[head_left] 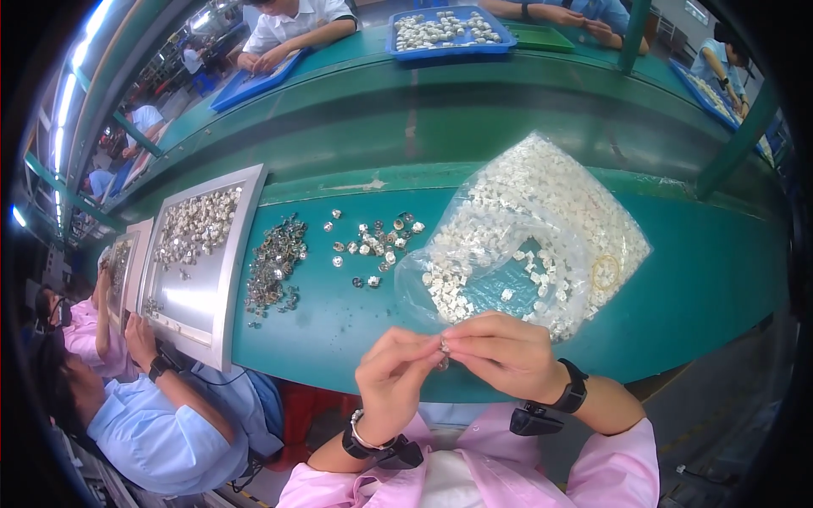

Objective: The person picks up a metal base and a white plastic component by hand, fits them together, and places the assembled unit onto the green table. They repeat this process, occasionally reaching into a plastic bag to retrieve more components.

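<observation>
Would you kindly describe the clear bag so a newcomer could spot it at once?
On the green workbench, look just beyond the hands. The clear plastic bag lies there, open, full of small white parts. Unlike the loose metal pieces to its left, its contents are bagged and pale.

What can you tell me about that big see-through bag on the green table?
The clear plastic bag lies flat and crumpled on the green table, just beyond the person's hands. It is thin and shiny and holds a great many small whitish parts, heaped mostly toward its far side. Its open mouth faces the hands, with some parts spread loosely there. A thin yellowish ring shows at its right. Neither hand touches it.
</observation>
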Demonstrator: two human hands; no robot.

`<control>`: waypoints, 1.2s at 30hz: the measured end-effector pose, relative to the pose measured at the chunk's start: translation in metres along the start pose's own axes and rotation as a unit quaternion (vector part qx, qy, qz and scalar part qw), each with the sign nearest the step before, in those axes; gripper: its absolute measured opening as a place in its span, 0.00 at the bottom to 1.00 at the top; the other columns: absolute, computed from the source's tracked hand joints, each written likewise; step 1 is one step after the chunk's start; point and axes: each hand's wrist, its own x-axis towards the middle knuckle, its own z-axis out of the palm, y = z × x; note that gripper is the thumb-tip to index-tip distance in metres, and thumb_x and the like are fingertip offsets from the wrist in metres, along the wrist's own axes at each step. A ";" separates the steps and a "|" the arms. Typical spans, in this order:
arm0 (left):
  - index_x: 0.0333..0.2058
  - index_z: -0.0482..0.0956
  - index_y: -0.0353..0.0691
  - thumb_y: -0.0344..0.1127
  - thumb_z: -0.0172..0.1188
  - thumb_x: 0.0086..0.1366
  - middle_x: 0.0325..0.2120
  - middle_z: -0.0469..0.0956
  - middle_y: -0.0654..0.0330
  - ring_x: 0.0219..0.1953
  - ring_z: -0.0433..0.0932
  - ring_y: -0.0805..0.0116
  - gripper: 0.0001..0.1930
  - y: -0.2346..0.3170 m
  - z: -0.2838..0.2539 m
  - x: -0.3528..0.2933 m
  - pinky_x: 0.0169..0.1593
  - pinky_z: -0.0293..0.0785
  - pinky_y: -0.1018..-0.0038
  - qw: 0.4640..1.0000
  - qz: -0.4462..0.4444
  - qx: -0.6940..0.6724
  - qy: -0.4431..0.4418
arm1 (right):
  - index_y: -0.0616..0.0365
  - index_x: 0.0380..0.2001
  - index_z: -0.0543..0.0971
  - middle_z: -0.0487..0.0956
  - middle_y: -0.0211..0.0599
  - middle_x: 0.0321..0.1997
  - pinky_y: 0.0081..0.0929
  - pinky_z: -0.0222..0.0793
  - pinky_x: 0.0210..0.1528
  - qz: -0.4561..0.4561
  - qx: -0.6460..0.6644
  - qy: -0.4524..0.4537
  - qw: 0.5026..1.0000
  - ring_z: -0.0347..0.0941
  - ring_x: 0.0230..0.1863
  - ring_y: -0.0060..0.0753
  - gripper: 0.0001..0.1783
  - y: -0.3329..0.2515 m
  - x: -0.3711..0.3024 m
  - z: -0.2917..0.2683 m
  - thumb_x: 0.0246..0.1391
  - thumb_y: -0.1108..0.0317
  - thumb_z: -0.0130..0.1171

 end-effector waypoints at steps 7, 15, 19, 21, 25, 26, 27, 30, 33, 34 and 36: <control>0.40 0.78 0.32 0.19 0.55 0.60 0.35 0.77 0.54 0.37 0.77 0.67 0.09 -0.012 -0.008 0.004 0.43 0.75 0.74 0.972 -0.148 -0.181 0.003 | 0.63 0.34 0.81 0.79 0.41 0.38 0.24 0.73 0.35 0.040 0.027 -0.026 0.999 0.77 0.35 0.36 0.11 0.002 0.004 -0.003 0.43 0.81 0.63; 0.41 0.74 0.37 0.28 0.55 0.64 0.37 0.77 0.57 0.42 0.76 0.68 0.08 -0.011 -0.008 0.003 0.48 0.72 0.72 0.879 -0.296 -0.370 -0.048 | 0.60 0.32 0.81 0.79 0.37 0.36 0.24 0.72 0.37 0.077 0.101 -0.054 0.990 0.76 0.35 0.32 0.10 0.005 0.005 -0.012 0.43 0.79 0.64; 0.38 0.75 0.39 0.30 0.57 0.63 0.37 0.77 0.59 0.42 0.76 0.69 0.05 -0.012 -0.009 0.002 0.49 0.71 0.73 0.835 -0.343 -0.425 -0.063 | 0.60 0.30 0.82 0.80 0.36 0.35 0.24 0.72 0.38 0.113 0.158 -0.062 0.979 0.77 0.36 0.31 0.09 0.005 0.004 -0.012 0.42 0.80 0.64; 0.37 0.75 0.40 0.30 0.57 0.63 0.37 0.77 0.60 0.41 0.76 0.70 0.05 -0.015 -0.009 0.001 0.49 0.71 0.73 0.829 -0.335 -0.441 -0.074 | 0.60 0.29 0.82 0.80 0.36 0.35 0.23 0.72 0.38 0.122 0.181 -0.065 0.974 0.77 0.36 0.31 0.08 0.005 0.004 -0.012 0.42 0.81 0.64; 0.36 0.75 0.41 0.31 0.58 0.62 0.36 0.78 0.62 0.41 0.76 0.71 0.04 -0.019 -0.008 -0.001 0.48 0.71 0.74 0.815 -0.342 -0.463 -0.077 | 0.60 0.29 0.82 0.80 0.36 0.35 0.23 0.72 0.37 0.111 0.191 -0.067 0.973 0.77 0.35 0.30 0.08 0.006 0.003 -0.012 0.42 0.81 0.64; 0.36 0.75 0.41 0.31 0.58 0.62 0.36 0.78 0.62 0.40 0.76 0.71 0.04 -0.020 -0.008 -0.002 0.48 0.71 0.75 0.809 -0.346 -0.469 -0.076 | 0.60 0.29 0.82 0.80 0.36 0.35 0.23 0.72 0.37 0.111 0.191 -0.066 0.973 0.77 0.35 0.30 0.08 0.006 0.004 -0.012 0.42 0.81 0.64; 0.36 0.75 0.41 0.31 0.58 0.62 0.36 0.78 0.62 0.40 0.76 0.71 0.04 -0.020 -0.008 -0.002 0.48 0.71 0.75 0.809 -0.347 -0.469 -0.076 | 0.60 0.29 0.82 0.80 0.36 0.35 0.23 0.72 0.37 0.112 0.197 -0.068 0.972 0.77 0.35 0.30 0.08 0.007 0.004 -0.012 0.42 0.81 0.64; 0.36 0.75 0.42 0.32 0.59 0.62 0.35 0.78 0.62 0.41 0.76 0.71 0.04 -0.020 -0.006 -0.005 0.48 0.70 0.75 0.821 -0.342 -0.453 -0.058 | 0.60 0.28 0.82 0.80 0.35 0.35 0.23 0.72 0.37 0.114 0.209 -0.074 0.968 0.77 0.35 0.30 0.08 0.008 0.005 -0.013 0.42 0.81 0.64; 0.36 0.76 0.42 0.32 0.59 0.62 0.35 0.78 0.62 0.41 0.76 0.71 0.04 -0.020 -0.006 -0.006 0.48 0.70 0.75 0.826 -0.342 -0.445 -0.052 | 0.59 0.28 0.82 0.80 0.35 0.34 0.23 0.73 0.37 0.114 0.202 -0.083 0.969 0.77 0.35 0.30 0.08 0.009 0.004 -0.013 0.42 0.81 0.64; 0.36 0.76 0.42 0.32 0.59 0.62 0.35 0.78 0.62 0.41 0.76 0.71 0.05 -0.020 -0.006 -0.007 0.48 0.70 0.74 0.828 -0.342 -0.441 -0.050 | 0.59 0.28 0.82 0.80 0.35 0.34 0.23 0.73 0.37 0.114 0.202 -0.083 0.969 0.77 0.35 0.30 0.08 0.009 0.004 -0.014 0.42 0.81 0.64; 0.36 0.76 0.42 0.33 0.59 0.62 0.35 0.78 0.62 0.41 0.76 0.71 0.05 -0.020 -0.006 -0.007 0.48 0.70 0.74 0.830 -0.343 -0.437 -0.048 | 0.59 0.28 0.81 0.80 0.36 0.35 0.23 0.73 0.37 0.105 0.189 -0.093 0.972 0.77 0.35 0.31 0.08 0.009 0.005 -0.015 0.42 0.80 0.64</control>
